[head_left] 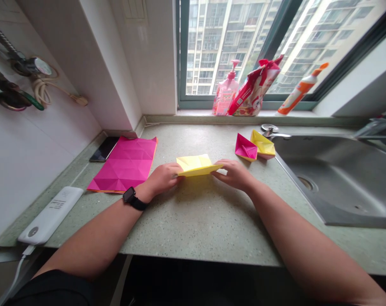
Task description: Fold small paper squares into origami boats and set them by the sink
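Note:
A sheet of yellow paper (196, 165), partly folded, is held just above the counter between my two hands. My left hand (165, 178) is closed on its left end, with a black watch (133, 199) on that wrist. At the right end, the fingers of my right hand (232, 173) pinch the paper's edge. To the right stand a pink folded paper boat (246, 148) and a yellow folded paper boat (263, 143), side by side and touching. Creased magenta paper sheets (127, 163) lie left of my left hand, an orange edge showing beneath.
A steel sink (345, 170) with a faucet (275, 134) is set into the counter (193, 225) on the right. A phone (104, 148) and a white power bank (51, 214) with a cable lie left. A pump bottle (225, 93), red bag (258, 89) and orange-white tube (299, 94) stand on the windowsill.

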The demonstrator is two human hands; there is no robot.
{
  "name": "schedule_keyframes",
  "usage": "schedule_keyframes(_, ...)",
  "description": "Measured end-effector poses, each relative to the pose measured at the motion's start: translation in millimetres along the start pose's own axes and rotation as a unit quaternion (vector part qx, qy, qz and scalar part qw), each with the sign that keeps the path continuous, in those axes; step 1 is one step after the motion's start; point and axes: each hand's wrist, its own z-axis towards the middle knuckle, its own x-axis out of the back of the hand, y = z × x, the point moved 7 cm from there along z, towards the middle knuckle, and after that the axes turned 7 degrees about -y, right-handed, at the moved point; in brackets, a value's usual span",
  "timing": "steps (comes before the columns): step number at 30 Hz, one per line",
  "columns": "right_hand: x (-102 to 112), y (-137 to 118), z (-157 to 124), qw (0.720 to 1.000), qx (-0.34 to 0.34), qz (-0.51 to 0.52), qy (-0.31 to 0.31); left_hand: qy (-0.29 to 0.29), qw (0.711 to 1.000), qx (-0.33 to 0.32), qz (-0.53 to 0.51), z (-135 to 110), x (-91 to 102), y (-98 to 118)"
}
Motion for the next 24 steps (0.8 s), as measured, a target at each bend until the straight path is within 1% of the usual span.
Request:
schedule_keyframes(2,-2.4,5.3,-0.8,0.999,-0.044,0.016,-0.016,0.003,0.999,0.034,-0.014,-0.7,1.7,-4.9)
schedule_keyframes(5,-6.6,12.7,-2.0,0.991,-0.12,0.031,-0.046,0.038,0.991,0.116,-0.053,-3.1,6.6,-14.3)
schedule_keyframes(8,-8.1,16.1,-3.2,0.982,-0.179,0.044,-0.052,0.058,0.978,0.179,-0.092,-5.5,5.7,-19.1)
schedule_keyframes(11,-10.3,16.7,-3.7,0.974,-0.213,0.056,-0.041,0.064,0.971,0.206,-0.101,-6.6,0.7,-20.5)
schedule_keyframes(13,-13.2,16.9,-3.2,0.973,-0.224,0.054,-0.034,0.083,0.974,0.207,-0.045,-7.3,0.8,-19.4)
schedule_keyframes(16,-17.2,17.6,-1.8,0.974,-0.225,0.035,-0.017,0.113,0.972,0.174,0.108,-6.8,2.4,-10.2)
schedule_keyframes(18,-18.6,17.9,-0.9,0.976,-0.218,0.015,-0.003,0.102,0.971,0.123,0.177,-4.0,-2.4,-0.8)
schedule_keyframes(20,-19.9,17.2,-0.1,0.98,-0.201,-0.002,0.002,0.066,0.976,0.057,0.199,-0.3,-11.9,8.2)
schedule_keyframes(22,-20.6,15.7,0.5,0.983,-0.181,-0.019,0.004,0.023,0.981,-0.006,0.194,2.9,-22.4,15.6)
schedule_keyframes(24,-19.0,12.3,1.2,0.986,-0.16,-0.05,0.016,-0.008,0.983,-0.044,0.179,5.2,-29.9,19.2)
